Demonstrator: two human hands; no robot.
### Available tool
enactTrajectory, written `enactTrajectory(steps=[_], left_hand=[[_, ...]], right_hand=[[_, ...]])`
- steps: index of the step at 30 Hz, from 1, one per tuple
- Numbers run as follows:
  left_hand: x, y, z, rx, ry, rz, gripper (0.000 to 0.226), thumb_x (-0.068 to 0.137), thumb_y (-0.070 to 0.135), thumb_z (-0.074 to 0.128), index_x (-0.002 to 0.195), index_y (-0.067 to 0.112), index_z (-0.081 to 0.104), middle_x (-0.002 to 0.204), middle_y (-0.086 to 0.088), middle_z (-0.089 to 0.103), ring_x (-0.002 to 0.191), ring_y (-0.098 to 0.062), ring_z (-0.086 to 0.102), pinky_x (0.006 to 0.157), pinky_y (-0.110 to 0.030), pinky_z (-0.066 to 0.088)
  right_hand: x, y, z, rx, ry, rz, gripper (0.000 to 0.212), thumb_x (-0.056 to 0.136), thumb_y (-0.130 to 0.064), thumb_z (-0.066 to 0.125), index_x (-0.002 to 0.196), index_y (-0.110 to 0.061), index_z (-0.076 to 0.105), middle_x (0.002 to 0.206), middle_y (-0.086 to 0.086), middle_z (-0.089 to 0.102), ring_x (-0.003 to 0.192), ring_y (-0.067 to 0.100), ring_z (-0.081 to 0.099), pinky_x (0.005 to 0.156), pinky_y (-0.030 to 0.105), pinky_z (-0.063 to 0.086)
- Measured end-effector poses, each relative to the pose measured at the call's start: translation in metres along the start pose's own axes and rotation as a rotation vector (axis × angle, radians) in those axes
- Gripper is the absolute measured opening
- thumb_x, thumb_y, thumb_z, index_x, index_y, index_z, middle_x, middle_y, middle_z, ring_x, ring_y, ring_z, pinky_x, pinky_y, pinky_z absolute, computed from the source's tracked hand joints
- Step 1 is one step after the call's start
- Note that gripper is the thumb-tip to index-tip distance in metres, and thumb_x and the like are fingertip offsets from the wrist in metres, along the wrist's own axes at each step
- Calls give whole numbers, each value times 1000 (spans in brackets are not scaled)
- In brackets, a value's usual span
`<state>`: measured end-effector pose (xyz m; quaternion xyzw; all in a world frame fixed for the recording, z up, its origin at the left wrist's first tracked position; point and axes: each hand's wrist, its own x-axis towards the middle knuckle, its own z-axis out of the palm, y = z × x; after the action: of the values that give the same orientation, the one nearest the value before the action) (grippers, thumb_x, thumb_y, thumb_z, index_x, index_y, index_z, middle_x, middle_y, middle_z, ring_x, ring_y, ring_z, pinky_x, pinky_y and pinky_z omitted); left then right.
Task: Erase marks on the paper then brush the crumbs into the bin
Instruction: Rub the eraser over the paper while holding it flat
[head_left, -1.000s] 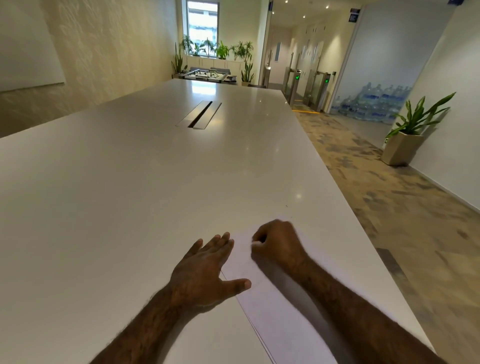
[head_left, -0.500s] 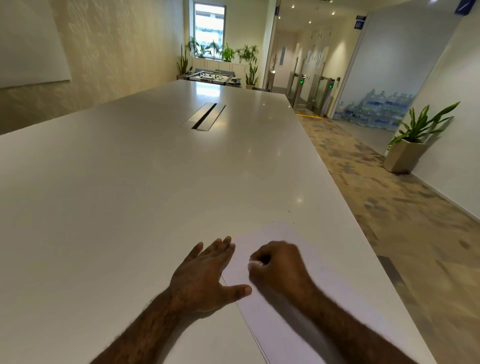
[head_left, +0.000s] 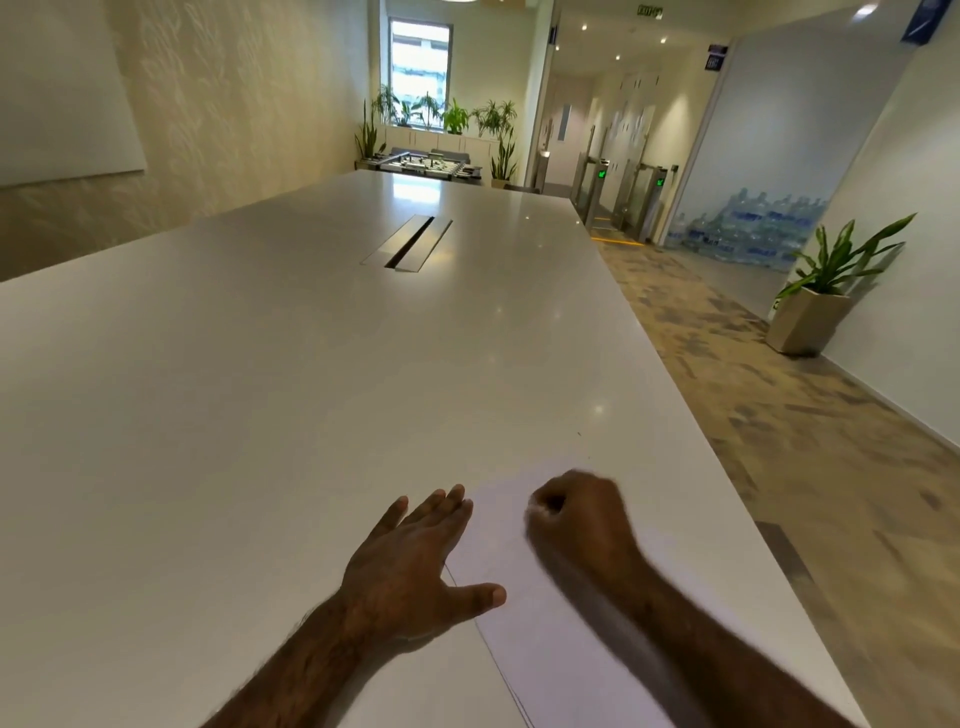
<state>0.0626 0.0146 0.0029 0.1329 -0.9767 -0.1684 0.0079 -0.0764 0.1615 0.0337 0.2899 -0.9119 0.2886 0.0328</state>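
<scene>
paper (head_left: 561, 613): lies flat in the lower centre of the frame, near the right edge of the table (head_left: 260, 389), so both hands can reach it.
left hand (head_left: 415, 561): fingers straight and together, thumb spread; it presses the left edge of the paper, I think to stop it from sliding.
right hand (head_left: 576, 514): curled into a fist on the paper, blurred; probably it rubs with an eraser, but I cannot tell what is inside.
marks, crumbs: too faint to see.
bin: not in the frame.
slot (head_left: 408, 243): upper centre, far away.
</scene>
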Motion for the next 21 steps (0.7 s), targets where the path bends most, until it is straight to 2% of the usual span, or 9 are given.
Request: enactTrajectory(steps=[1,5,8,9,13,16,17,19,21], left_hand=[[1,0,-2,3,5,-3,100,80,83,39,156,33,-2,159,20,-14,144,6,-14,122,-32,-8],[2,-1,-2,-5,-9,1,98,81,81,40,156,33,0,160,20,-13,144,7,-14,122,-32,-9],[0,0,-3,4,0,-8,97,82,80,41,156,34,-1,159,20,-13,144,6,-14,122,-34,-9],[2,0,-5,7,3,-8,96,82,79,42,156,34,-2,159,20,-14,144,6,-14,122,-34,-9],[2,-1,-3,0,-16,-3,98,81,81,40,156,34,-1,159,20,-14,144,6,-14,121,-33,-10],[1,1,-4,10,-26,-15,100,79,85,37,156,34,-2,159,20,-15,145,5,-14,121,-33,-10],[2,2,-5,9,-23,-13,104,74,89,32,156,34,-2,158,20,-15,145,5,-14,121,-32,-11],[5,1,-5,-2,-5,-5,112,64,94,22,156,34,-1,158,21,-14,143,7,-15,120,-30,-12],[2,0,-3,-2,-23,-12,105,73,91,31,156,35,-1,159,21,-14,143,8,-15,121,-31,-11]], right_hand=[[-5,-6,2,16,-47,-28,12,72,-14,65,70,-14,77,72,-4,72,68,8,65,68,22,52],[26,15,-10,7,104,141,10,69,-16,68,70,-11,77,70,4,74,70,17,70,68,28,55],[3,-5,2,17,-23,-33,13,72,-15,65,72,-15,78,72,-3,74,68,9,67,70,25,54],[0,-8,1,35,-67,-37,13,72,-15,65,71,-16,78,70,-5,73,67,6,66,68,23,54],[29,16,-13,21,89,158,10,70,-16,67,66,-13,77,65,-2,73,65,13,69,66,24,54],[7,1,0,-5,-57,-19,11,74,-16,67,71,-16,78,71,-4,73,68,6,67,69,23,54],[7,0,-2,23,-75,-9,11,73,-17,67,70,-17,77,69,-5,72,67,4,66,67,20,54],[25,13,-14,42,39,104,10,70,-18,68,66,-14,76,62,-3,72,62,5,67,64,23,54],[29,16,-16,-5,101,137,10,69,-17,68,66,-11,75,62,2,71,62,12,68,63,25,54]])
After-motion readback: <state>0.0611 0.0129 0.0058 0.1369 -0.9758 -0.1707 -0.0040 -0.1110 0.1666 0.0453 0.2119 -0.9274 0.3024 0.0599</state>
